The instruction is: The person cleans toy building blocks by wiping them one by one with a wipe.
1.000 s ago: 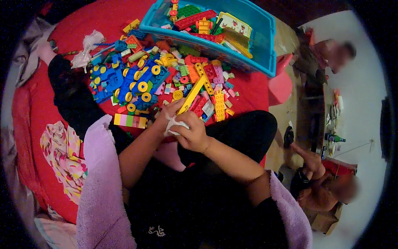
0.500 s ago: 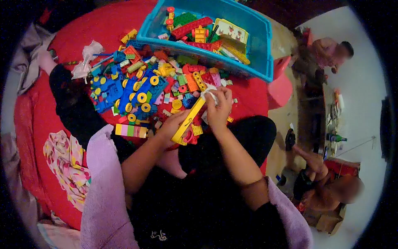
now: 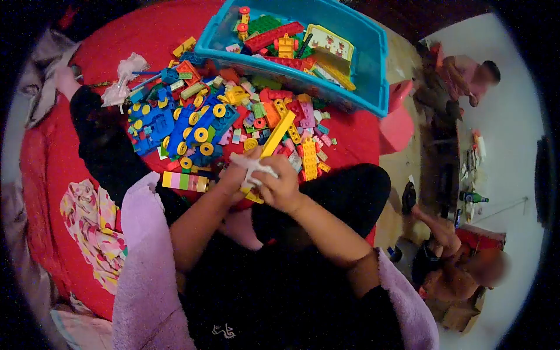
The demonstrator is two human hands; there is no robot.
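Observation:
A long yellow toy bar [image 3: 278, 133] slants up and to the right out of my two hands, which are close together above my lap. My left hand [image 3: 238, 175] is wrapped round its lower part. Fingers of my right hand [image 3: 281, 184] press a crumpled white cloth [image 3: 254, 167] against the bar near my left hand. Just beyond lies a heap of loose toy bricks, with a blue wheeled piece [image 3: 192, 125], a yellow studded brick [image 3: 309, 158] and a row of coloured blocks [image 3: 185, 181].
A blue bin [image 3: 291, 64] with more toy pieces stands behind the heap on the red cloth [image 3: 52, 151]. A pink stool [image 3: 396, 125] is to its right. Patterned fabric [image 3: 90, 227] lies at the left. Two people [image 3: 461, 76] are at the far right.
My right hand has slid with the white cloth from the bar's upper end down toward my left hand. The bar's upper end now shows uncovered.

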